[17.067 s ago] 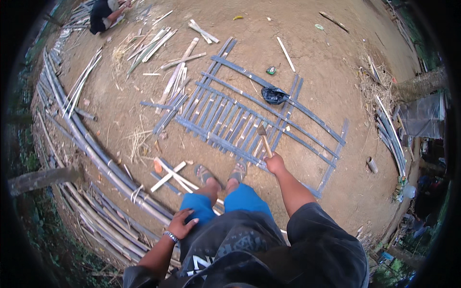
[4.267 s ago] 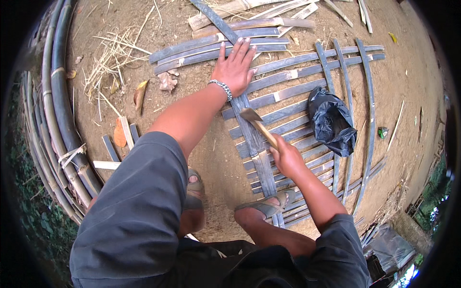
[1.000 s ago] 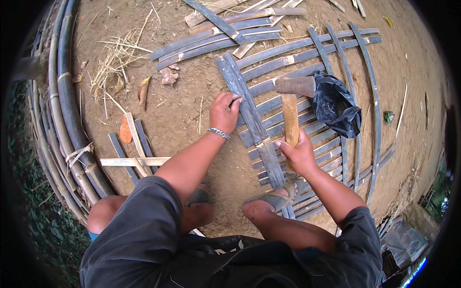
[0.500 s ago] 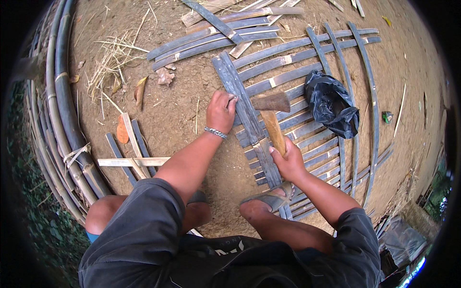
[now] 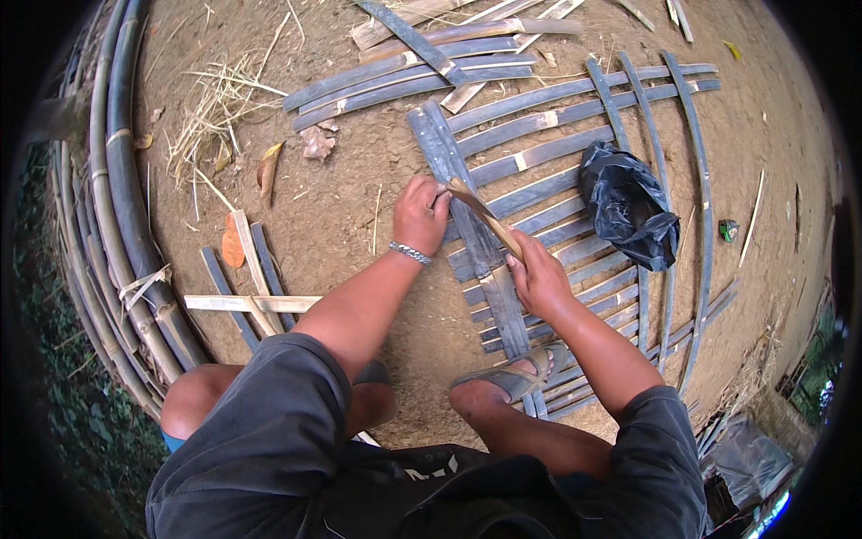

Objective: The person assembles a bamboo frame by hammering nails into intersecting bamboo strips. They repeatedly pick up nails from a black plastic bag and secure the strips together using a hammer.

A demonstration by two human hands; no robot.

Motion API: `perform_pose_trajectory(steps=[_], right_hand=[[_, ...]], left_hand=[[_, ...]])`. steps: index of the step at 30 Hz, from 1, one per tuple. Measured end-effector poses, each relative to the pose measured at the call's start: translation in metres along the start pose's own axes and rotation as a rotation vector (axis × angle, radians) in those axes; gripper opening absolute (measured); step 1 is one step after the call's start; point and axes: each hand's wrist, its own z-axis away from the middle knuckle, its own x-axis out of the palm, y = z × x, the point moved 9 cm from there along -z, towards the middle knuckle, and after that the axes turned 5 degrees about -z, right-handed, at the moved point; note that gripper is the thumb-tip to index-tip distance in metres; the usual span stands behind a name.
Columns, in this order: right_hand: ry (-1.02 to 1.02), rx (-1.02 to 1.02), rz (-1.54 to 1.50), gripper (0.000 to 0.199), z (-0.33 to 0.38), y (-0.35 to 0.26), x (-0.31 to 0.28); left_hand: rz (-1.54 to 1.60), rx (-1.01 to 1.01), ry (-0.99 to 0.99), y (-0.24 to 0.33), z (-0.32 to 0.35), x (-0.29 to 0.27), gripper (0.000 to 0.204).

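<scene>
My left hand (image 5: 420,214) is closed in a pinch at the left edge of a dark split-bamboo crosspiece (image 5: 440,148); what its fingertips hold is too small to make out. My right hand (image 5: 540,277) grips the wooden handle of a hatchet (image 5: 492,226). Its head is tilted nearly edge-on, close beside my left fingertips and above the crosspiece. Under the crosspiece lies a row of bamboo slats (image 5: 539,190), spaced apart and running off to the right. My sandalled right foot (image 5: 530,370) stands at the crosspiece's near end.
A black plastic bag (image 5: 631,216) sits on the slats. Beyond them at right lies a small green and black object (image 5: 728,231). Loose bamboo strips (image 5: 413,81) are stacked at the far side. Crossed strips (image 5: 251,304) and long bamboo poles (image 5: 121,171) lie on the left.
The hatchet has swung down and left, turning from its broad side to nearly edge-on beside my left fingertips. My left hand keeps its pinch at the crosspiece. The view has shifted slightly.
</scene>
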Motion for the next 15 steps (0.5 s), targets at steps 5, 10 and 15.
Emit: perform_pose_trajectory(steps=[5, 10, 15], right_hand=[[0.121, -0.065, -0.054, 0.044, 0.001, -0.001, -0.007], [0.142, -0.002, -0.067, 0.045, 0.004, 0.015, -0.006], [0.110, -0.009, -0.037, 0.046, 0.008, 0.016, -0.004]], left_hand=[[0.031, -0.073, -0.016, -0.005, 0.000, 0.003, 0.010], [0.008, -0.075, 0.000, -0.003, 0.000, 0.004, 0.008], [-0.001, -0.054, -0.007, -0.003, 0.000, 0.005, 0.008]])
